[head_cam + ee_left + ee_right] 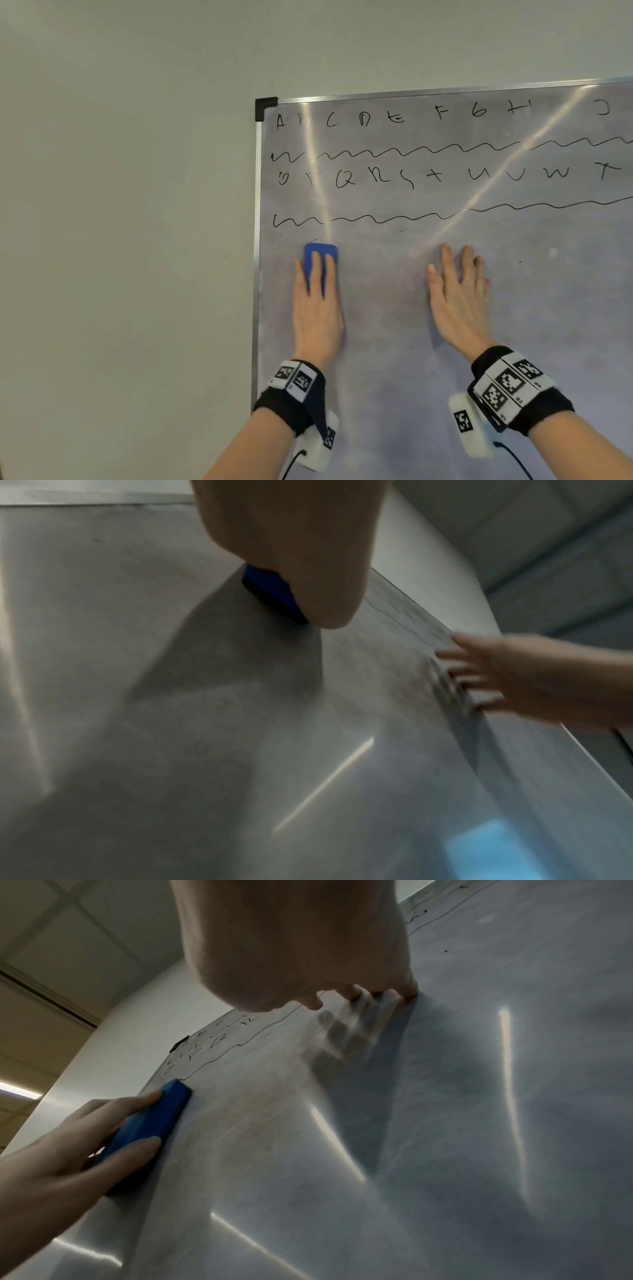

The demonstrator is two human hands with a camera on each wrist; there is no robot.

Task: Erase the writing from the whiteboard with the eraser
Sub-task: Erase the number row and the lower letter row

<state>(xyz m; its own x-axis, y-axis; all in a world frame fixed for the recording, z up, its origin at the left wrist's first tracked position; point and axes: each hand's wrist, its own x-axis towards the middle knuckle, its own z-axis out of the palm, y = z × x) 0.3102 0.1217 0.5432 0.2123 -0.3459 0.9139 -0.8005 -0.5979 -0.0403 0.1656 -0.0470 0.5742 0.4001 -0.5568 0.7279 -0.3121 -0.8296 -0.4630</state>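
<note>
Head view shows a plain wall (120,205) on the left, with the whiteboard (445,325) hanging beside it. Near the board's left edge, the left hand (317,308) holds the blue eraser (320,255) flat against the board. Two straight fingers (317,270) lie along its back, while the thumb and an outer finger hug its long sides. The eraser sits just under the lower wavy line (411,216). Above that line are a row of letters (445,176), another wavy line and one more letter row at the top, so most of the writing is not yet wiped off. A faint smudge just above the eraser may be a leftover mark, but it is too pale to be sure.

The eraser looks light and stiff on its blue back, and its soft wiping side is likely the one on the board. It should slide easily on the shiny surface. Holding it by the long sides with fingers pushing on top seems a good way to keep it flat.

Further right, the right hand (459,291) rests on a bare part of the board with its fingers straight and a little spread. It holds nothing, and its fingertips touch the board in the right wrist view.
</note>
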